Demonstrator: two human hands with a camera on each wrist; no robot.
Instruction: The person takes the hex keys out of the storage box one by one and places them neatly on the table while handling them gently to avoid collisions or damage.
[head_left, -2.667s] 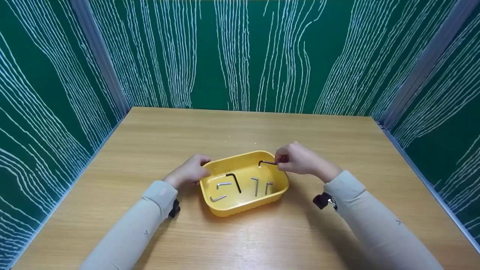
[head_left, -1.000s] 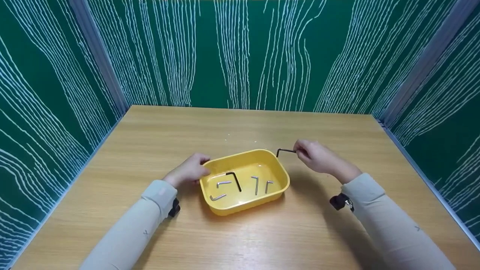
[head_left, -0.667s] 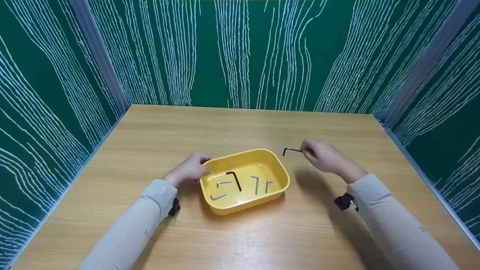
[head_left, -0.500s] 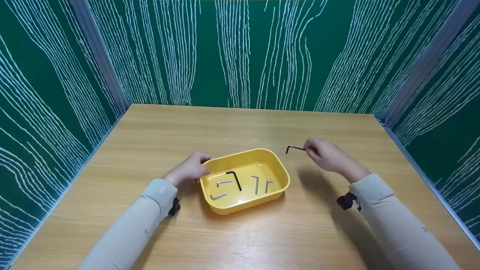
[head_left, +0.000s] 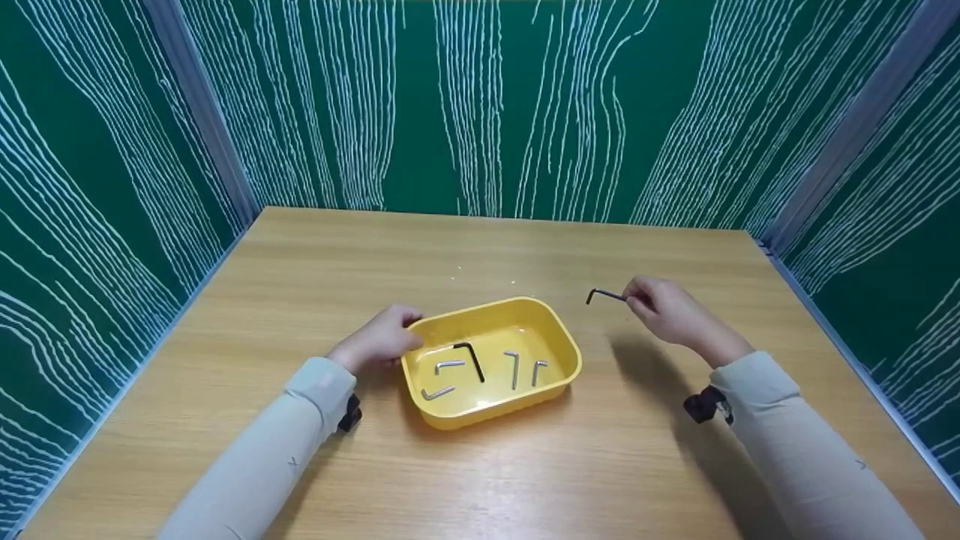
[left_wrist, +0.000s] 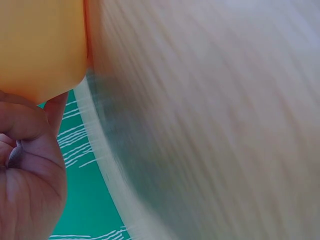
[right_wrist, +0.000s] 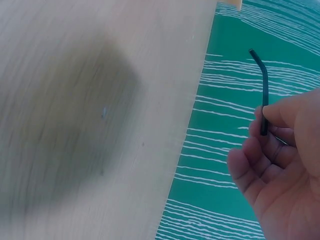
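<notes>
Black hex key [head_left: 608, 295] shifted rightward — yellow tray [head_left: 484, 325] nearby, five keys [head_left: 515, 371] inside

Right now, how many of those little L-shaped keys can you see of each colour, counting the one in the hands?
Silver keys, all in the yellow bin: 4
Black keys, one in the bin and one pinched in the right hand: 2
Total: 6
</notes>
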